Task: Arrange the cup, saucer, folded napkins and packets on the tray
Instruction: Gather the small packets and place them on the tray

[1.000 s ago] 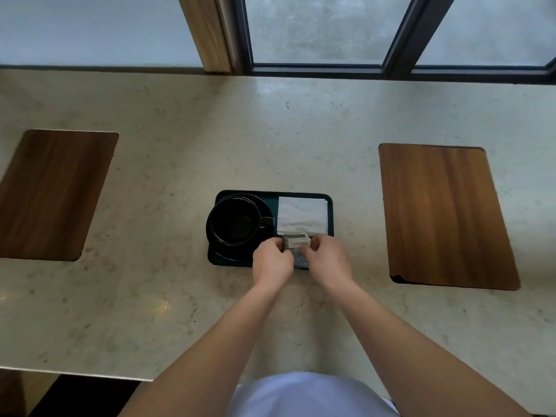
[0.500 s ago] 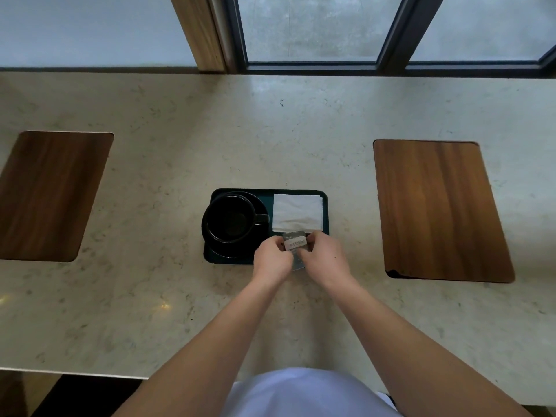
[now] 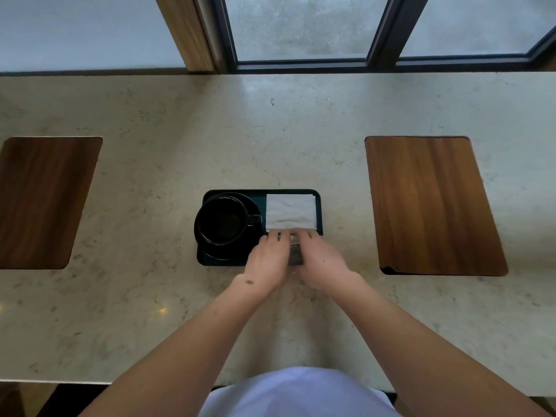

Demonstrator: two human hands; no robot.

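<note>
A dark tray (image 3: pixel 210 195) lies in the middle of the marble counter. On its left half a black cup (image 3: pixel 221 219) stands on a black saucer (image 3: pixel 254 207), handle pointing right. White folded napkins (image 3: pixel 290 210) fill the tray's far right part. Just below them, my left hand (image 3: pixel 267 260) and my right hand (image 3: pixel 322 260) press side by side on the packets (image 3: pixel 294 255), which show only as a dark strip between the hands. The fingertips of both hands reach the napkins' near edge.
Two wooden inlays sit in the counter, one at the left (image 3: pixel 45 203) and one at the right (image 3: pixel 430 206). A window with dark frames (image 3: pixel 382 31) runs along the far edge. The counter's near edge is close to my body.
Both hands have lowered the light packet they held up, and now lie flatter over the packets at the tray's near right corner. The packet's face is no longer showing.
</note>
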